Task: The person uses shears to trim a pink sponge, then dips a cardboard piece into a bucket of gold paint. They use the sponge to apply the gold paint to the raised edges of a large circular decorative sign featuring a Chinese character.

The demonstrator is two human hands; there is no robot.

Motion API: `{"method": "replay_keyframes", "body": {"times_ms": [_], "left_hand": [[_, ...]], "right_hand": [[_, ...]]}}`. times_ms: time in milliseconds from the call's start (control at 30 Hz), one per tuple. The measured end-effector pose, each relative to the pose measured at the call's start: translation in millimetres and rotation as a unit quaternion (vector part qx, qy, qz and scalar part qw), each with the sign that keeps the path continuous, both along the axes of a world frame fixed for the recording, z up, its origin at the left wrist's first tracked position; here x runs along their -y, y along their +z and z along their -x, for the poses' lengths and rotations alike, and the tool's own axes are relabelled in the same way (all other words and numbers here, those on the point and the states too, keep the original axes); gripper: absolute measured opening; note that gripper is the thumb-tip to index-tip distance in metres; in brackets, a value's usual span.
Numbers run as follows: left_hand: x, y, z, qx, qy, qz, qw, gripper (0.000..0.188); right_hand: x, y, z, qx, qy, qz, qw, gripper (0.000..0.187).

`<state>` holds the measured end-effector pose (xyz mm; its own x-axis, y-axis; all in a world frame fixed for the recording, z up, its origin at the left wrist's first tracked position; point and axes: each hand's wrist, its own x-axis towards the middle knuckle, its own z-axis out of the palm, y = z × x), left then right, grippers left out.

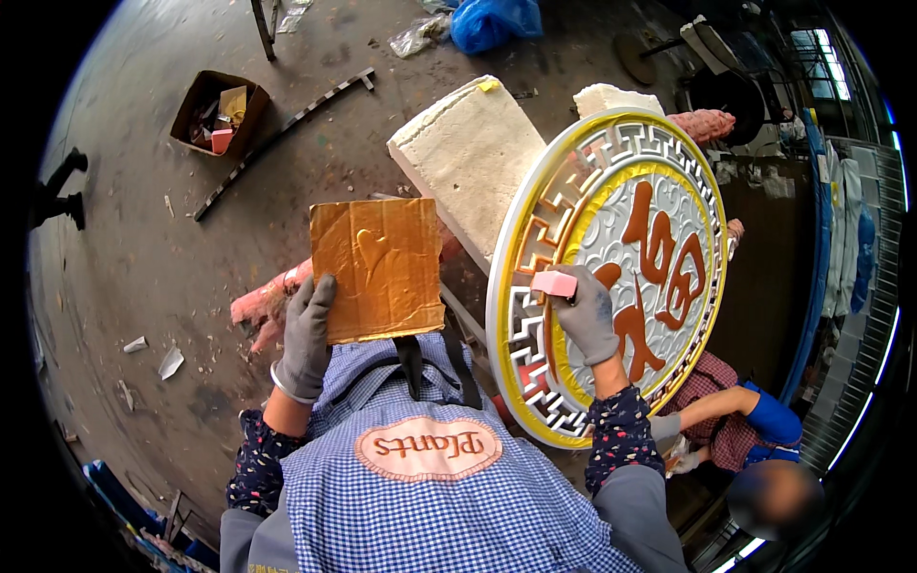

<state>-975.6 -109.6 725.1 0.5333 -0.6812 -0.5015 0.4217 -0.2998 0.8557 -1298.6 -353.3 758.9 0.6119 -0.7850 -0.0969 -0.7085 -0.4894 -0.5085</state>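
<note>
My left hand (306, 329), in a grey glove, grips the left edge of a square board (377, 277) coated in gold-orange paint, with a wet-looking smear on its face. In my right hand (587, 320), also gloved, is a small pink sponge block (554, 284). The sponge is at the left side of a large round openwork panel (611, 220), over its fretwork ring. That panel stands tilted, with white fretwork, yellow bands and raised brown characters on a grey patterned centre. Some of the fretwork near the sponge is orange-brown.
A thick off-white slab (468, 158) sits behind the panel, beside pink-wrapped supports (272, 298). On the floor lie a cardboard box (222, 113), a long striped bar (287, 143) and a blue plastic bag (495, 24). At lower right, a co-worker (745, 420) reaches toward the panel's edge.
</note>
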Motion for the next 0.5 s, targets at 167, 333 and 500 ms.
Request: {"method": "replay_keyframes", "body": {"times_ms": [167, 333, 500], "left_hand": [[2, 5, 2, 0.007, -0.009, 0.000, 1.000, 0.042], [-1, -2, 0, -0.024, 0.000, 0.003, 1.000, 0.043], [1, 2, 3, 0.000, -0.001, 0.013, 1.000, 0.042]], "right_hand": [[3, -5, -7, 0.026, -0.022, 0.045, 0.998, 0.030], [-6, 7, -7, -0.007, 0.012, 0.014, 1.000, 0.030], [-3, 12, -10, 0.031, 0.108, 0.106, 0.988, 0.032]]}}
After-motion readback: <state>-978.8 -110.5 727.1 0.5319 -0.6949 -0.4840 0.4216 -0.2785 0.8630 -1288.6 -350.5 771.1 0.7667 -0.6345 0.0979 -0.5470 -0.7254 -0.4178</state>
